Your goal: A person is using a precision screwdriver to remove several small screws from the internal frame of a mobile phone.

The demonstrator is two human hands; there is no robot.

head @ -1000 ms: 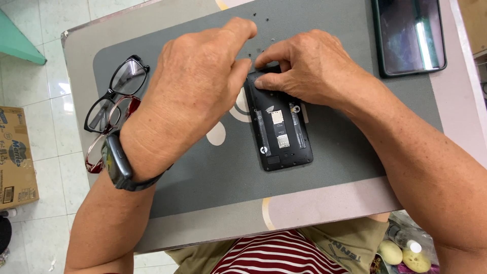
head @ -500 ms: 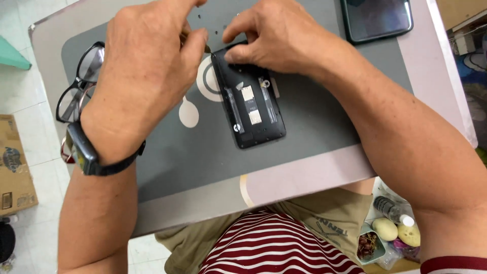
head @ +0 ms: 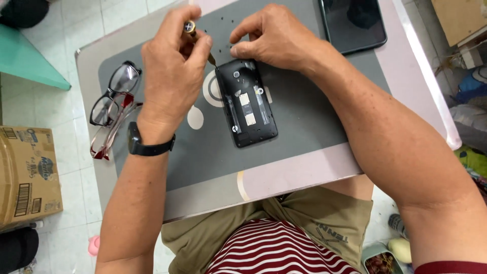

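- Far left on floor: cardboard box (head: pixel 28 175), w/ a green surface (head: pixel 25 61) above it in the view.
- Two pairs of glasses lie at left edge of grey mat (head: pixel 314 127): black-framed pair (head: pixel 114 94) & red-framed pair (head: pixel 109 137) just beside, overlapping.
- Left hand (head: pixel 172 76), w/ black wristwatch (head: pixel 139 144) on wrist, is closed round a small screwdriver (head: pixel 198 40); brass-coloured butt end shows at top, tip angled down-right to the phone's top-left corner.
- Mid mat: black phone (head: pixel 246 104) w/ back cover off, lying flat, slightly tilted, insides up; it sits on the mat on the bench (head: pixel 284 177), partly over a white round print.
- Tiny dark screws (head: pixel 225 25) scattered on mat above the phone, btw the two hands.
- Right hand (head: pixel 274 38) rests at the phone's top edge, fingers curled close, thumb & fingertips touching that edge; can't tell if anything is pinched.
- Top right: dark tablet (head: pixel 352 23) lying flat, screen up, well apart from phone.
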